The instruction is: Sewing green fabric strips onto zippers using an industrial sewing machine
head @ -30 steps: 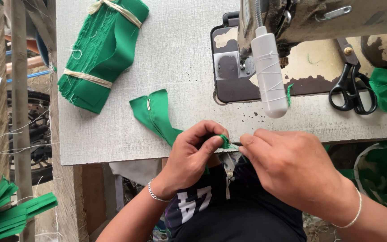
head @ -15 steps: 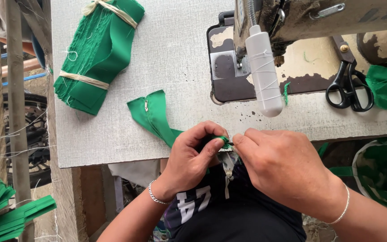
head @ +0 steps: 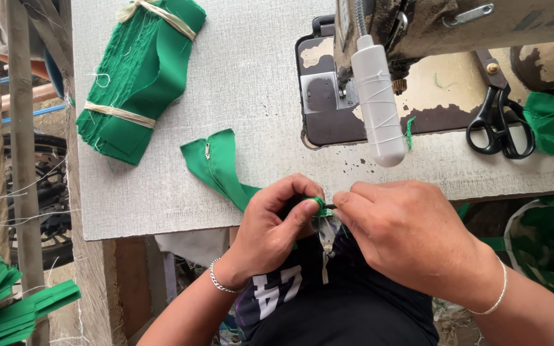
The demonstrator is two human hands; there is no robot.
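Left hand (head: 270, 224): pinched on green strip (head: 222, 168) at table's (head: 238, 83) front edge.
Right hand (head: 405, 230): fingertips closed on its end.
Handling: probably light, floppy; grip near end.

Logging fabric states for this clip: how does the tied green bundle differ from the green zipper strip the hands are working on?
The green bundle is a thick stack bound by two pale ties; the zipper strip is one loose piece. The bundle lies untouched at the table's far left; the strip runs to the table edge, its end pinched between left hand and right hand. Both are the same green cloth on the grey table.
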